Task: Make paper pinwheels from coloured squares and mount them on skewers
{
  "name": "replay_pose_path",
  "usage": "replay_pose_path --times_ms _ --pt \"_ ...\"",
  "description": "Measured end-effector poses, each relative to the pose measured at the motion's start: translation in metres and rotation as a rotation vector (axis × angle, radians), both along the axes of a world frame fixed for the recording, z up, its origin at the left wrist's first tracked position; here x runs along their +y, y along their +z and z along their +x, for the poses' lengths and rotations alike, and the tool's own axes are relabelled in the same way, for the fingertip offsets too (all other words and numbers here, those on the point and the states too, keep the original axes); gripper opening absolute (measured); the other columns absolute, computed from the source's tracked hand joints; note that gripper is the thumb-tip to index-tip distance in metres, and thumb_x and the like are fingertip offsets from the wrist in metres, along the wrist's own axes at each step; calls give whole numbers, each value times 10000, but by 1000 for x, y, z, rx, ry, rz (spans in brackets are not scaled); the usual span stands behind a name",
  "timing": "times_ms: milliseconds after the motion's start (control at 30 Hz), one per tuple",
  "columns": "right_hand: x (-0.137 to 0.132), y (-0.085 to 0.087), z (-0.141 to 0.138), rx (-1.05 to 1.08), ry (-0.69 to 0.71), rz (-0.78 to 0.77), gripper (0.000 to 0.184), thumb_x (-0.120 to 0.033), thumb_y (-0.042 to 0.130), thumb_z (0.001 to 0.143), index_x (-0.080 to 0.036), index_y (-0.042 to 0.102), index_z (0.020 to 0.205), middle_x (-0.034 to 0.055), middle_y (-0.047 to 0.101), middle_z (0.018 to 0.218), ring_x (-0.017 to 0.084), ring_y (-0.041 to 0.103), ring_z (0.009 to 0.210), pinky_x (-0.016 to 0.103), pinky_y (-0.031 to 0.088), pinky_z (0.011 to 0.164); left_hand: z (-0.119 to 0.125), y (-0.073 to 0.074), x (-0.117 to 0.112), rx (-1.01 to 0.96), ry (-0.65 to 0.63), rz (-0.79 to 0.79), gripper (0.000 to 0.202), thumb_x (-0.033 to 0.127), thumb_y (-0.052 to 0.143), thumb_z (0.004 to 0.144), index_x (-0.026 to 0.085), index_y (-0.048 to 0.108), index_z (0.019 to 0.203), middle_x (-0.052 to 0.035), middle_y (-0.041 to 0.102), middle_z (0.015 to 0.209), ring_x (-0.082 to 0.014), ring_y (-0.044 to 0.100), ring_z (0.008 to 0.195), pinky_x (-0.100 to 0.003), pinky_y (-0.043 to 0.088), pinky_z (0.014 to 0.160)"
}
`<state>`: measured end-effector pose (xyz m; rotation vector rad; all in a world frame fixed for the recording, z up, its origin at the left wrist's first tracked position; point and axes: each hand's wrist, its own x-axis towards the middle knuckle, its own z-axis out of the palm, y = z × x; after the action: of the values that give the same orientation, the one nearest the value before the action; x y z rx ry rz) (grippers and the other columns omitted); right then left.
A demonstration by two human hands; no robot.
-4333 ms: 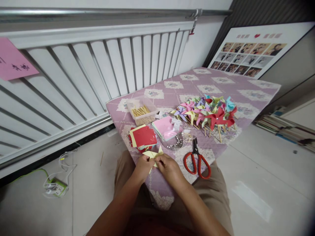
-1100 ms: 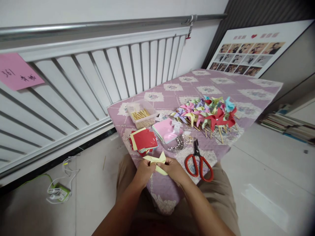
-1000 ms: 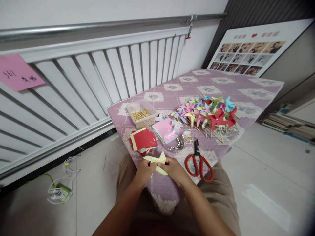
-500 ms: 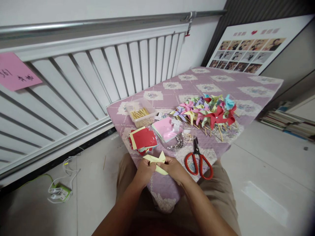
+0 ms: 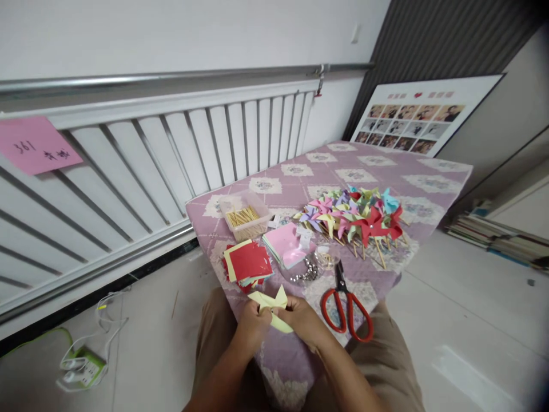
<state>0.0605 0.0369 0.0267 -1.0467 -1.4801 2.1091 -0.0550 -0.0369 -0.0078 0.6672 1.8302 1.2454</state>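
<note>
Both my hands pinch a pale yellow folded paper pinwheel (image 5: 269,301) over the near corner of the purple-clothed table (image 5: 377,171). My left hand (image 5: 253,327) grips its left side, fingers closed. My right hand (image 5: 303,321) holds its middle and right side, fingers closed. Just behind the paper lies a stack of red and yellow paper squares (image 5: 247,264). Red-handled scissors (image 5: 347,306) lie right of my right hand.
A clear box of wooden sticks (image 5: 245,217), a pink paper stack (image 5: 283,242), a dish of metal pins (image 5: 304,270) and a heap of finished pinwheels (image 5: 355,216) sit further back. White slatted rail on the left. A charger with cable (image 5: 81,369) lies on the floor.
The view tilted up, so the table and hands sit lower in frame. My hands stay closed on the yellow paper, with only small finger shifts.
</note>
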Motion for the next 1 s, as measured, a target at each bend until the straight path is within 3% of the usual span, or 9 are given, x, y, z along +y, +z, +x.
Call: replay_pose_path --times_ms 267,467,667,1000 --pt "2 -4 1 22 -11 -36 329 -408 827 554 -136 710 698 -21 638 584 96 482 496 226 353 517 4 -7 4 -128 -25 80 215 169 533 715 114 642 892 -57 691 778 -173 603 673 -254 438 610" --pt "2 2 2 39 13 -24 327 -418 808 581 -125 725 701 -8 652 592 101 493 502 226 346 515 3 0 7 -72 -6 -45 128 217 571 697 117 626 755 -23 616 613 -146 538 525 -249 380 508" --pt "4 -6 2 35 14 -34 355 -450 782 589 -137 736 751 -8 652 561 117 514 482 232 347 499 0 1 8 -111 -81 -9 204 288 601 683 111 652 771 -31 635 622 -146 546 512 -255 398 502" --pt "8 -15 3 36 -28 -23 213 -326 746 624 -135 725 717 -9 661 604 112 531 514 225 375 521 -2 -2 5 -111 -52 -66 198 340 633 703 146 638 741 -4 608 602 -147 563 577 -241 422 541"
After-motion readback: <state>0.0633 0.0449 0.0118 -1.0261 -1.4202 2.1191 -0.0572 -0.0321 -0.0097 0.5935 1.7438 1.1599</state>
